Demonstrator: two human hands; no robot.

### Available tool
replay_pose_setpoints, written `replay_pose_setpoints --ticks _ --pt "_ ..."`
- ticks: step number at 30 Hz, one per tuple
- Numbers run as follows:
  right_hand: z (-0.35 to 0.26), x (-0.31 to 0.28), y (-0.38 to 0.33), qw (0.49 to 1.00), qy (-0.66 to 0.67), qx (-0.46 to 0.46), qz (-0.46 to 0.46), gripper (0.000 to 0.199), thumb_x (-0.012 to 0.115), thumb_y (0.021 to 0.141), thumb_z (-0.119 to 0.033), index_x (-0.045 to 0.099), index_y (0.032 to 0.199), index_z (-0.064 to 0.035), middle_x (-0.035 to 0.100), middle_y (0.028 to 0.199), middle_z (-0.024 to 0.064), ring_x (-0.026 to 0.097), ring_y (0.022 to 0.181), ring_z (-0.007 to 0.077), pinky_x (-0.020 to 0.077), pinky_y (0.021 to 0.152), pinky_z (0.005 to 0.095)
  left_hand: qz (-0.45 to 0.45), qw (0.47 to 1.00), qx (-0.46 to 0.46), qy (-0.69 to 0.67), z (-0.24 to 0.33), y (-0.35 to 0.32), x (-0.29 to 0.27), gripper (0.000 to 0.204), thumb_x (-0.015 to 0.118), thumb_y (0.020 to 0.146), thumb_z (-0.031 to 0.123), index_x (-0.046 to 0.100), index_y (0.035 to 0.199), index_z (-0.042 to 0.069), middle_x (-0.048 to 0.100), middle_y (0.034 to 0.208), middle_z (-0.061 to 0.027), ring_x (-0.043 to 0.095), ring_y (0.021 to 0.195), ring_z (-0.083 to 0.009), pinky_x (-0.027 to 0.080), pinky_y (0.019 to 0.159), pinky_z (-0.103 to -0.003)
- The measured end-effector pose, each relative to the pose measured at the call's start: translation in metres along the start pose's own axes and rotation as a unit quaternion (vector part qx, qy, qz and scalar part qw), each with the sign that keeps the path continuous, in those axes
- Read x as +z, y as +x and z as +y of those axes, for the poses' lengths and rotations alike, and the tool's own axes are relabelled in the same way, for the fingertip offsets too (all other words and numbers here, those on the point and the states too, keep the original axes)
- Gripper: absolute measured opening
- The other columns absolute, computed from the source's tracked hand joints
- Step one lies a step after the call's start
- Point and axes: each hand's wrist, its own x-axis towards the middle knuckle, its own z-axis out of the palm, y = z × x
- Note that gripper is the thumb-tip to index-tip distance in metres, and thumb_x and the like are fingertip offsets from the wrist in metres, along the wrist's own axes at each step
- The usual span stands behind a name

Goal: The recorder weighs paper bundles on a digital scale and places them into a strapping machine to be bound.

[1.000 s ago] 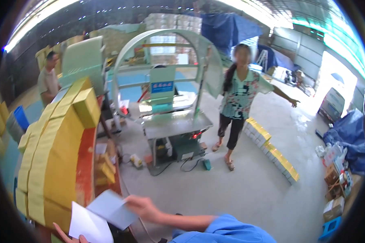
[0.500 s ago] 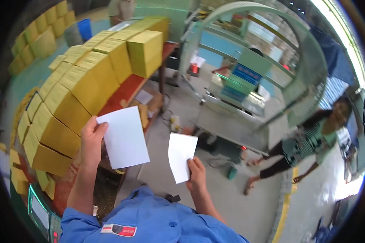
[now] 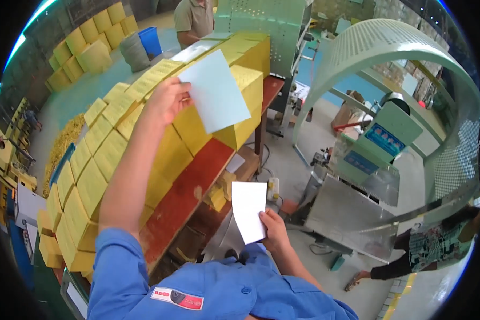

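My left hand [image 3: 170, 100] is raised over the stacks of yellow paper [image 3: 153, 156], its fingers closed on the edge of a sheet of paper [image 3: 216, 96] that looks pale blue-white. Behind that sheet, part of a tall yellow stack is hidden. Lower down, in front of my body, my right hand [image 3: 272, 228] pinches a smaller white sheet [image 3: 249, 212] between thumb and fingers. This smaller sheet bends slightly and hangs over the floor beside the red table.
A red table [image 3: 193, 201] carries the yellow stacks. To the right stands a machine with a large pale perforated arch [image 3: 389, 45] and a metal bed [image 3: 352, 216]. One person [image 3: 193, 21] stands at the back, another [image 3: 437, 245] at far right. A blue bin [image 3: 150, 41] stands far left.
My left hand has moved up and forward with its sheet, now over the yellow stacks. The view has turned left. My right hand still holds the smaller sheet.
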Motion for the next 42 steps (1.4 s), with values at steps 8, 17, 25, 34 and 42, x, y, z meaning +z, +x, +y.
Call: replay_pose_setpoints --ticks 8,17,25,34,42 --pt "-0.034 -0.047 0.107 0.988 0.002 0.155 -0.024 0.013 0.053 0.095 -0.01 0.058 0.104 -0.0015 0.064 0.092 0.0081 0.064 0.082 0.0194 0.0543 0.076 0.0362 0.027 0.93 -0.06 0.361 0.008 0.172 0.042 0.011 0.051 0.076 0.014 0.057 0.082 0.007 0.054 0.071 -0.0018 0.051 0.061 -0.0144 0.041 0.051 -0.03" --pt "-0.071 -0.061 0.164 0.978 -0.02 0.205 -0.036 0.013 0.056 0.095 -0.013 0.059 0.1 -0.0023 0.065 0.088 0.007 0.063 0.075 0.0166 0.0519 0.07 0.032 -0.107 0.683 0.062 0.72 -0.036 0.205 0.061 0.026 0.046 0.078 0.014 0.065 0.081 -0.004 0.066 0.088 -0.0241 0.066 0.079 -0.0337 0.052 0.069 -0.043" --pt "-0.06 -0.058 0.169 0.963 -0.039 0.258 -0.072 0.008 0.058 0.093 -0.012 0.06 0.094 -0.0047 0.063 0.083 0.0043 0.061 0.071 0.0155 0.0508 0.066 0.0303 0.021 0.667 0.07 0.742 -0.043 0.189 0.078 0.026 0.046 0.083 0.019 0.065 0.093 0.004 0.067 0.099 -0.0205 0.064 0.093 -0.0391 0.05 0.083 -0.047" --pt "-0.054 -0.068 0.178 0.961 -0.049 0.26 -0.074 0.01 0.057 0.094 -0.014 0.06 0.097 -0.0052 0.064 0.084 0.0043 0.061 0.073 0.0148 0.0498 0.069 0.029 0.055 0.663 0.103 0.739 -0.049 0.174 0.084 0.016 0.049 0.083 0.015 0.057 0.09 0.002 0.064 0.092 -0.0213 0.062 0.087 -0.0378 0.049 0.077 -0.048" --pt "-0.065 -0.064 0.195 0.973 0.028 0.211 -0.092 0.021 0.059 0.091 -0.015 0.058 0.108 -0.0033 0.065 0.108 0.0079 0.063 0.096 0.0198 0.0501 0.088 0.035 0.087 0.668 0.286 0.681 -0.043 0.154 0.077 0.028 0.055 0.087 0.011 0.062 0.113 0.004 0.063 0.115 -0.0155 0.064 0.098 -0.031 0.051 0.083 -0.039"
